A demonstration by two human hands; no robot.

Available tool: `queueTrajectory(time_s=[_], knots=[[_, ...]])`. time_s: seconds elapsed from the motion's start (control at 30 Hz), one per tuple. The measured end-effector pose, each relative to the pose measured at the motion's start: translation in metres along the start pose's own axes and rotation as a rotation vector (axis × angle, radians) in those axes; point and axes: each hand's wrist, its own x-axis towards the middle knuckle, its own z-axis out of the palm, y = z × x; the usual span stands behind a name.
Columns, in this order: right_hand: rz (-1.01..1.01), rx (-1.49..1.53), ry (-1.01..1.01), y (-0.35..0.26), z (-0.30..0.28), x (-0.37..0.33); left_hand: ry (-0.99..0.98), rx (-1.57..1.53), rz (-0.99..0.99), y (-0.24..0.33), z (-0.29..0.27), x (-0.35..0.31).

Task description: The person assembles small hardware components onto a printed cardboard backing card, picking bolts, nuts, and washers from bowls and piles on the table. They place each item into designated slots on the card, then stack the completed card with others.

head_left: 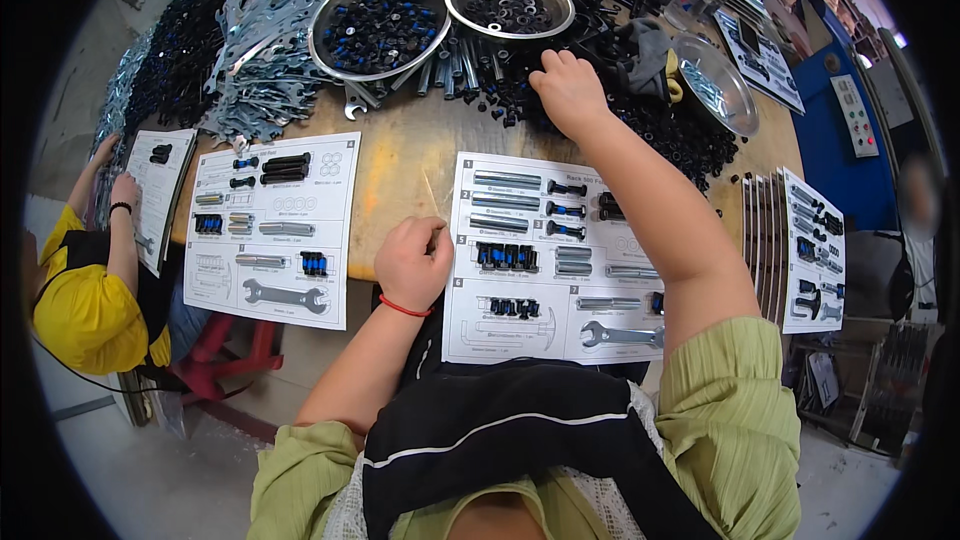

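Note:
My left hand (412, 262), a red cord at its wrist, is curled closed at the left edge of the printed parts card (555, 340). Whatever its fingers may hold is hidden. Across that card reaches my right arm, and my right hand (568, 90) is over the heap of small black bolts (690, 140), just below a metal bowl of dark nuts (510, 5). Its fingers are bent down and closed, their tips out of sight. Black bolts, silver spacers and an open-ended wrench (618, 333) lie on the card's pictures.
A larger bowl of blue-patched black bolts (380, 25) stands beside piled wrenches (265, 50). Another parts card (265, 290) lies left, with stacked cards (812, 250) right. A grey glove (648, 55) touches a dish of silver screws (715, 90). A co-worker in yellow (95, 310) works at far left.

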Motion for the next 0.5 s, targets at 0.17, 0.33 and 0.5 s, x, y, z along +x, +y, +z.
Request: queueTrajectory(time_s=[0.17, 0.33, 0.5], knots=[[0.178, 0.503, 0.474, 0.030, 0.013, -0.015, 0.010, 0.008, 0.025, -0.001, 0.002, 0.000], [0.707, 1.545, 0.661, 0.043, -0.007, -0.022, 0.009, 0.012, 0.038, -0.003, 0.004, 0.000], [0.733, 2.019, 0.663, 0.042, -0.036, -0.051, -0.055, -0.188, -0.130, -0.010, 0.001, -0.002]])
